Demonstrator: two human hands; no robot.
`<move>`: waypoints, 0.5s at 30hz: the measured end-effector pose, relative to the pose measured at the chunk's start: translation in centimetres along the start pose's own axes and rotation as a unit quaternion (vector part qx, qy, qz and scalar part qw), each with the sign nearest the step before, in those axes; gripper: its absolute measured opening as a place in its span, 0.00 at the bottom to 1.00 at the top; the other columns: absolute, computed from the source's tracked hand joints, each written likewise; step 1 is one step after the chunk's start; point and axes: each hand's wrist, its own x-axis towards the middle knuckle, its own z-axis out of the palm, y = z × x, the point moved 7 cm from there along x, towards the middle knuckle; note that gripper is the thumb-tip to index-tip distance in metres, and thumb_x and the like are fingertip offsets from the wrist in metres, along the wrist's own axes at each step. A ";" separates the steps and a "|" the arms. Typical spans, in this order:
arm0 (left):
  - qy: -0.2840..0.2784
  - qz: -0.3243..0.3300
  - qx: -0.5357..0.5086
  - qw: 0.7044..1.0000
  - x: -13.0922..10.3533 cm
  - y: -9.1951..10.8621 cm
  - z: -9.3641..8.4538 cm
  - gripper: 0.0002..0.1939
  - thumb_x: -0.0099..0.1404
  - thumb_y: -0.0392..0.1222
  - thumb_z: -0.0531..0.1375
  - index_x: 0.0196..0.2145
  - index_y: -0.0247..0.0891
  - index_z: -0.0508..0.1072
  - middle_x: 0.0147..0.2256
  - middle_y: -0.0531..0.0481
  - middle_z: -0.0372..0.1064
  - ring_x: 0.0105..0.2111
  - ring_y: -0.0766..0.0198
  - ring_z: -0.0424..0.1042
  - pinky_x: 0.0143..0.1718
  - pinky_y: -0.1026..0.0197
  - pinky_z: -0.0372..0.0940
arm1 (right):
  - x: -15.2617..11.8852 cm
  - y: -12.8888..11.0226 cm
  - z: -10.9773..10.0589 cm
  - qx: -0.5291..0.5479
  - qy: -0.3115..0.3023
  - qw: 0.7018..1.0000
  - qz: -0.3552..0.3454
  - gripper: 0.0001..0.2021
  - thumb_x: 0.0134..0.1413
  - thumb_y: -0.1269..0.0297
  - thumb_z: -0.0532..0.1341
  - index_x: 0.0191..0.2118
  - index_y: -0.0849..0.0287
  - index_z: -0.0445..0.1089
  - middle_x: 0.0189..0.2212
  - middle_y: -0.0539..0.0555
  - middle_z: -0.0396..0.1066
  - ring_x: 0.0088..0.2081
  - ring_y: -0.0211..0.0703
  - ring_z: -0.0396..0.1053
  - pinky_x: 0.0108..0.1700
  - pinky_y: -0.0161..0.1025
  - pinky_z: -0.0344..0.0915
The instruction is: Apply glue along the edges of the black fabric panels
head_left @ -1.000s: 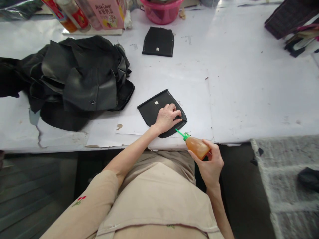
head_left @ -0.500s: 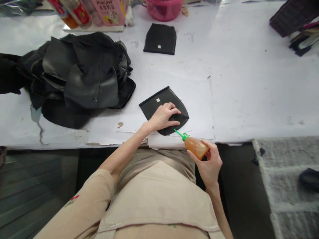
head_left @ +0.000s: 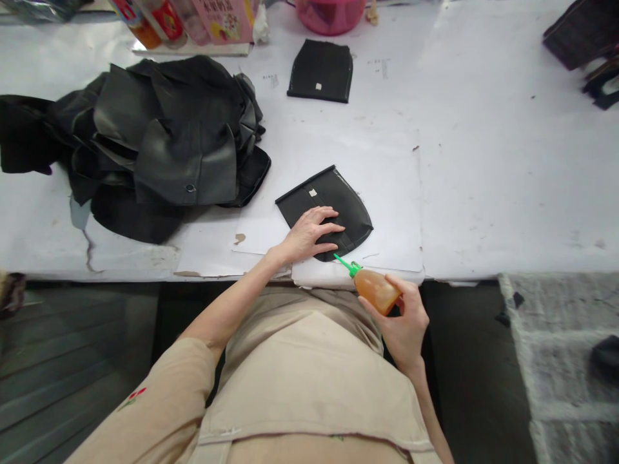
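Observation:
A black leather-like piece (head_left: 345, 206) with a curved edge and a small white tag lies on the white table in front of me. My left hand (head_left: 312, 235) rests on it, palm down with the fingers spread. In my right hand (head_left: 409, 319) is a squeeze bottle (head_left: 376, 290) of amber liquid with a green nozzle. The bottle is tilted, its nozzle tip at the near curved edge of the piece; whether tip and edge touch I cannot tell.
A heap of black pieces (head_left: 178, 135) sits to the left. Farther back lies a similar black piece (head_left: 322, 67). Bottles and a pink box (head_left: 225, 22) stand at the back left, beside a pink basin (head_left: 331, 14). Dark items (head_left: 583, 35) lie at the far right.
My left hand has slid slightly toward the near left of the black piece. The nozzle tip has shifted left along the near edge. The whole view has moved a little.

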 end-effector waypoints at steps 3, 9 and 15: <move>0.004 0.003 -0.002 1.000 -0.1 -0.1 0.0 0.19 0.66 0.49 0.62 0.54 0.45 0.73 0.61 0.42 0.62 0.64 0.50 0.57 0.65 0.41 0.52 | -0.1 -0.5 0.3 0.006 -0.007 1.000 -0.006 0.27 0.48 0.59 0.73 0.53 0.53 0.68 0.45 0.55 0.71 0.46 0.49 0.71 0.47 0.48 0.73; 0.009 0.003 -0.008 1.000 -0.1 -0.3 0.2 0.19 0.66 0.49 0.62 0.53 0.45 0.74 0.61 0.41 0.62 0.65 0.49 0.57 0.66 0.41 0.52 | -0.2 -1.2 0.7 0.002 -0.018 1.000 -0.025 0.27 0.47 0.60 0.74 0.53 0.54 0.68 0.44 0.54 0.71 0.45 0.47 0.71 0.47 0.46 0.73; 0.005 0.000 -0.014 1.000 -0.1 -0.3 0.1 0.19 0.67 0.48 0.61 0.54 0.45 0.73 0.61 0.41 0.62 0.65 0.49 0.57 0.66 0.40 0.51 | 0.1 -0.7 1.1 0.004 -0.003 1.000 -0.018 0.28 0.47 0.59 0.74 0.53 0.55 0.68 0.45 0.55 0.71 0.46 0.49 0.72 0.47 0.47 0.73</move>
